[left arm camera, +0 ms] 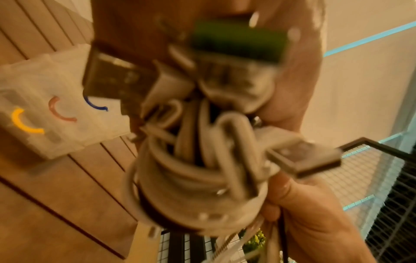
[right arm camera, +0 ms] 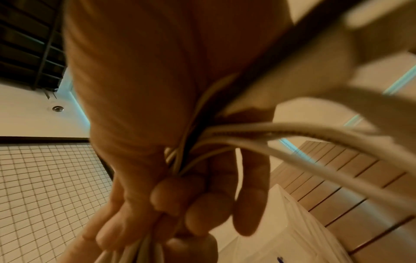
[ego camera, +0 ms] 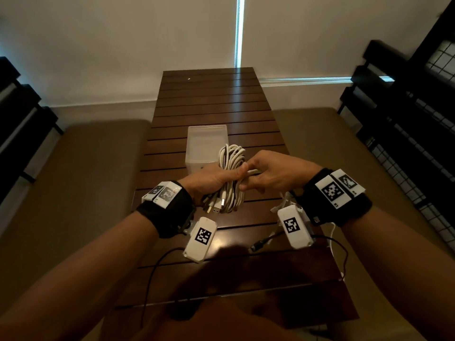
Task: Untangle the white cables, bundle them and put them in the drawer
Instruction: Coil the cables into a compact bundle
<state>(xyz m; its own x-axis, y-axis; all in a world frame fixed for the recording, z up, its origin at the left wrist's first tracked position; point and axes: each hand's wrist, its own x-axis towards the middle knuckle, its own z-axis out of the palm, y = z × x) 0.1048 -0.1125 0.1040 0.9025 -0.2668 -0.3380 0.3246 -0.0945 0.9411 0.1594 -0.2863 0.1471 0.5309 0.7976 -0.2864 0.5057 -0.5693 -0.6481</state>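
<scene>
The white cables [ego camera: 231, 173], coiled into one thick bundle of long loops, sit upright in my left hand [ego camera: 209, 182], which is curled around the middle of the coil just above the dark brown slatted wooden table [ego camera: 209, 99]; the metal USB plugs [ego camera: 216, 205] hang out below my fist, and the left wrist view shows those plugs and loops [left arm camera: 202, 160] close up, though blurred. My right hand [ego camera: 268, 177] is pressed against the bundle from the other side, its fingers [right arm camera: 209, 213] bent and pinching a loose white strand [ego camera: 253, 171] that runs across to my left thumb. In the right wrist view several white strands [right arm camera: 292, 142] pass out from between those fingers. Just behind the bundle stands the small translucent white plastic drawer box [ego camera: 205, 143], resting on the table; from the left wrist I see coloured arcs, yellow, red and blue, marked on its face [left arm camera: 60, 113]. Black thin wires [ego camera: 157, 262] trail from my wrist straps across the near table edge
</scene>
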